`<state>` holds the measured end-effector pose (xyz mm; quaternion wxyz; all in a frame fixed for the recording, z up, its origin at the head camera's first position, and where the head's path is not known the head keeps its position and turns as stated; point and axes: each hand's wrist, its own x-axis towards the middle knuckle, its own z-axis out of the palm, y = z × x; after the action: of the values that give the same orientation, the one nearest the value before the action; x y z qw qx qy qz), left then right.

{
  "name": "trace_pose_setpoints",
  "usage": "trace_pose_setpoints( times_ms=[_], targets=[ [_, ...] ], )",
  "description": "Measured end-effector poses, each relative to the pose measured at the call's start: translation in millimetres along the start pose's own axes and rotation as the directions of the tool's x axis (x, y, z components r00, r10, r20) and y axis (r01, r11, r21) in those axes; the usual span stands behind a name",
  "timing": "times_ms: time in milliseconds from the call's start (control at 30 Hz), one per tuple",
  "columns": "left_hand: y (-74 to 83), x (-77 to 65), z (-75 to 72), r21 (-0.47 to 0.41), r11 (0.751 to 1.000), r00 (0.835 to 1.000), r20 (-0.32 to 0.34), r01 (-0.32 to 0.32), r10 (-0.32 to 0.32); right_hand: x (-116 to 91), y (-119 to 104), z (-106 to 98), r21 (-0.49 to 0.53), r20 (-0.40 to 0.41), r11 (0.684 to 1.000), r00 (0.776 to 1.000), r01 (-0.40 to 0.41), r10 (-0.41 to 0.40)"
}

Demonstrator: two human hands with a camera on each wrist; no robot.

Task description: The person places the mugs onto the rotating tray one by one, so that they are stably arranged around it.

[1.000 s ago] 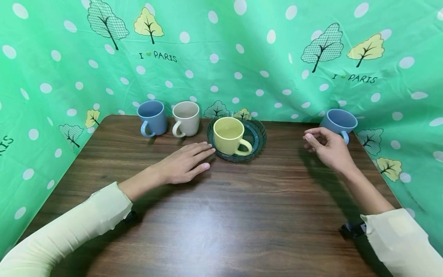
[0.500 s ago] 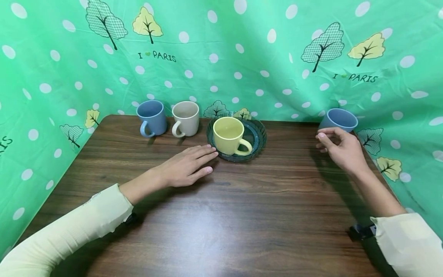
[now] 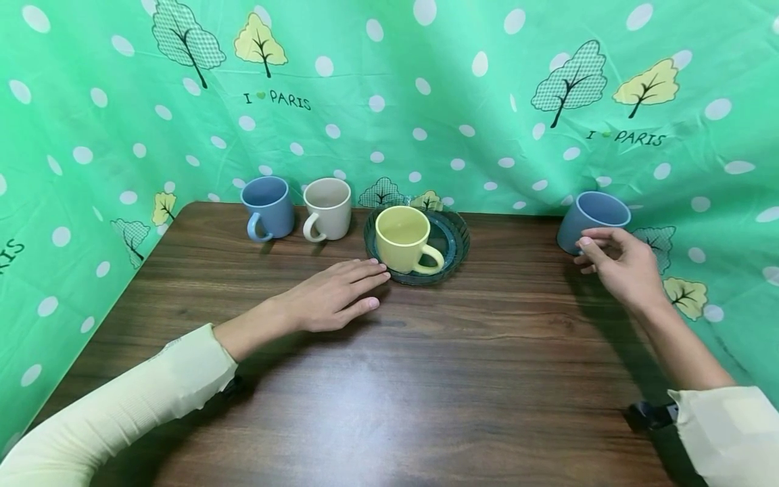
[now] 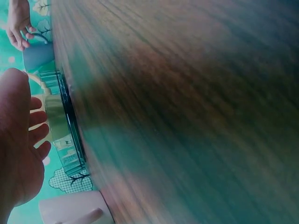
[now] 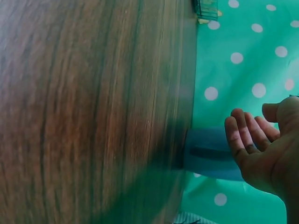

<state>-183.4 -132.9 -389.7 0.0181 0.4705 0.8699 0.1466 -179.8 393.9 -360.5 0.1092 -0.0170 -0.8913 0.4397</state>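
Note:
In the head view a yellow mug (image 3: 402,240) stands upright in a dark glass dish (image 3: 456,253). My left hand (image 3: 331,294) hovers, fingers fairly straight, at the front left of that dish; I cannot tell if the fingertips touch its rim. At the far right a blue mug (image 3: 584,220) stands upright. My right hand (image 3: 627,267) is in front of this mug with loosely bent fingers, covering its handle side. The right wrist view has the hand (image 5: 266,149) overlapping the blue mug (image 5: 210,151), palm showing and nothing gripped.
Another blue mug (image 3: 268,206) and an off-white mug (image 3: 328,210) stand at the back left, handles toward the front. Behind the brown wooden table (image 3: 389,392) hangs a green patterned curtain (image 3: 389,88).
My right hand has moved right across the front of the right blue mug, exposing its left side. The left hand has slid slightly right and nearer. The mugs and dish stay put.

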Motion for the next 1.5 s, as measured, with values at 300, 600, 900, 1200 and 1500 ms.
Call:
trace_pose_setpoints(
  times_ms=[300,600,900,1200,1500],
  targets=[
    [1.2,0.2,2.7,0.003,1.0,1.0,-0.006,-0.009,0.009,-3,5,-9,0.053,-0.05,0.996,0.996,-0.068,0.071],
    [2.0,0.3,2.7,0.015,1.0,1.0,-0.001,-0.006,0.006,0,12,-19,0.099,-0.072,0.984,0.985,-0.147,0.154],
    [0.2,1.9,4.6,0.02,1.0,1.0,0.002,-0.006,0.006,-1,20,-22,0.14,-0.119,0.965,0.963,-0.223,0.24],
    [-0.4,1.6,4.2,-0.007,1.0,1.0,0.008,0.028,-0.028,4,23,-24,0.047,-0.086,0.961,0.958,-0.271,0.274],
    [-1.9,-0.4,4.2,-0.02,0.999,0.999,-0.004,0.043,-0.043,5,30,-24,0.101,0.014,0.946,0.951,-0.309,0.309]
  ],
)
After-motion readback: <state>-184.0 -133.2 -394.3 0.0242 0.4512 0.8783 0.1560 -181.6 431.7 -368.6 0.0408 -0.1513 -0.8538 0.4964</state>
